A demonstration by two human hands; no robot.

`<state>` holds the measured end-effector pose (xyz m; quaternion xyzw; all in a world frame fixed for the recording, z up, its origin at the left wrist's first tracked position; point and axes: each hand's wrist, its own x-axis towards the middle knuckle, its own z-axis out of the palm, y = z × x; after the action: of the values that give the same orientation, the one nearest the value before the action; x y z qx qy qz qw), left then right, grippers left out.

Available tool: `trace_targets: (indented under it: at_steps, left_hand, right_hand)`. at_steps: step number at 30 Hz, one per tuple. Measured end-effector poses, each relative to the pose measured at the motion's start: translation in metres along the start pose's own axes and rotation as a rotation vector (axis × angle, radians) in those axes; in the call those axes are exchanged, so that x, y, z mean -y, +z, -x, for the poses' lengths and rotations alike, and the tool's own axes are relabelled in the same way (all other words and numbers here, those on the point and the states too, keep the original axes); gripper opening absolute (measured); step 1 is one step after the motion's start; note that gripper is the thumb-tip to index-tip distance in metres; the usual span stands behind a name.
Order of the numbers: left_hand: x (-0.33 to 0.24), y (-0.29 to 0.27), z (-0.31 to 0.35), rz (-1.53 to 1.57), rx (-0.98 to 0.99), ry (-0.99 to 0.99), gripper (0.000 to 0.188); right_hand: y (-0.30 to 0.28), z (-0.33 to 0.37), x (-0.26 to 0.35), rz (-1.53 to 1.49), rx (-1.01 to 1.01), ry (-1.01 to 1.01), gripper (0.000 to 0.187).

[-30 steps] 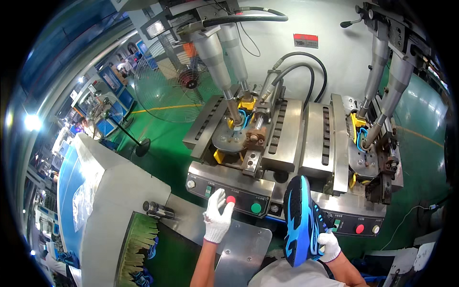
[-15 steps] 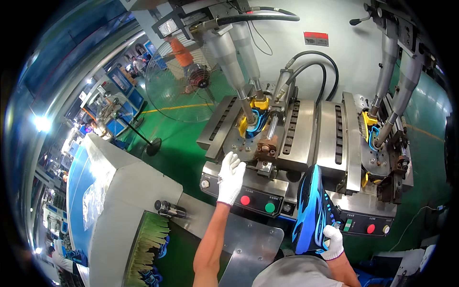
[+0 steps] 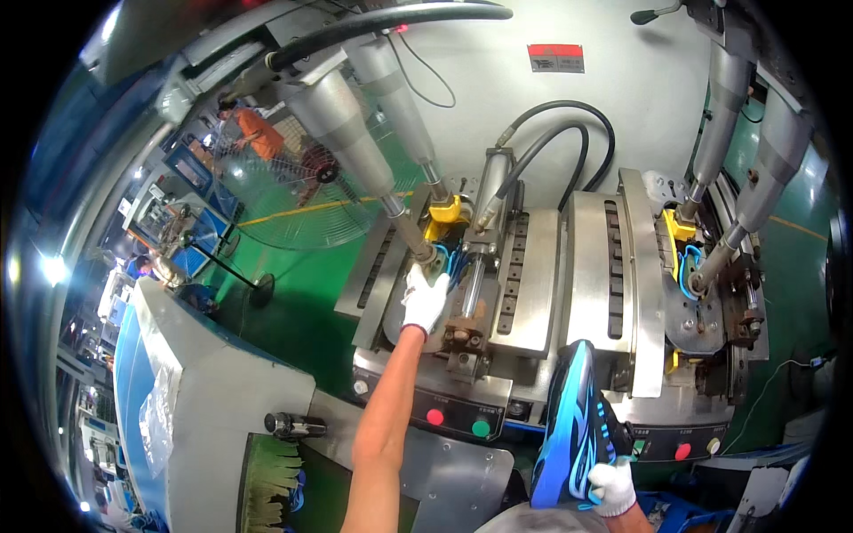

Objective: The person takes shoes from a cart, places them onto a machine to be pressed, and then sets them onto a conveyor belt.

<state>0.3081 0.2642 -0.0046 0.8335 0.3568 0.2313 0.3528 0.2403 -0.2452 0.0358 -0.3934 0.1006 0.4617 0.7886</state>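
Note:
My left hand (image 3: pixel 425 299), in a white knit glove, reaches into the left press station. Its thumb and fingers are apart, at the near end of a blue-and-black shoe part (image 3: pixel 450 258) clamped there; whether they touch it I cannot tell. Down at the lower right, my gloved right hand (image 3: pixel 612 489) grips a blue-and-black sports shoe (image 3: pixel 569 431) near its lower end, toe pointing up and away. The right station holds another blue shoe part (image 3: pixel 689 269) beside a yellow pad (image 3: pixel 679 226). Metal rods press down at both stations.
Control panels with a red button (image 3: pixel 434 417) and a green button (image 3: pixel 481 428) run along the machine's front. A grey housing with a bristle-curtained opening (image 3: pixel 269 484) stands at left. Beyond it are a large fan (image 3: pixel 311 178) and a person in orange (image 3: pixel 259 135).
My left hand has moved forward from above the front plate to the shoe part in the left station. My right hand still holds the shoe, now slightly lower in view. The view has shifted.

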Motion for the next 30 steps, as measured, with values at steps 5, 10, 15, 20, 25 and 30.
trace_targets:
  at_steps: [5,10,15,20,25,30]
  left_hand:
    - [0.021,0.038,-0.043,-0.438,0.138,-0.023,0.077]
    - [0.053,0.018,-0.062,-0.148,-0.166,-0.042,0.053]
    - [0.012,-0.027,-0.043,0.050,-0.023,-0.246,0.051]
    - [0.026,-0.106,0.070,0.343,-0.175,-0.111,0.043]
    - [0.046,-0.189,0.234,0.172,-0.221,-0.264,0.053]
    - [0.087,-0.207,0.388,0.192,-0.294,-0.547,0.058]
  right_hand:
    - [0.009,-0.003,0.011,0.147,-0.122,0.051,0.020]
    - [0.009,-0.007,0.018,0.271,-0.150,0.091,0.007]
    - [0.053,-0.035,0.021,0.202,-0.158,-0.143,0.048]
    - [0.135,-0.102,0.020,0.215,-0.004,-0.192,0.036]
    - [0.273,-0.273,0.010,0.150,0.227,-0.088,0.016]
    - [0.279,-0.490,-0.008,0.770,-0.132,-0.179,0.014]
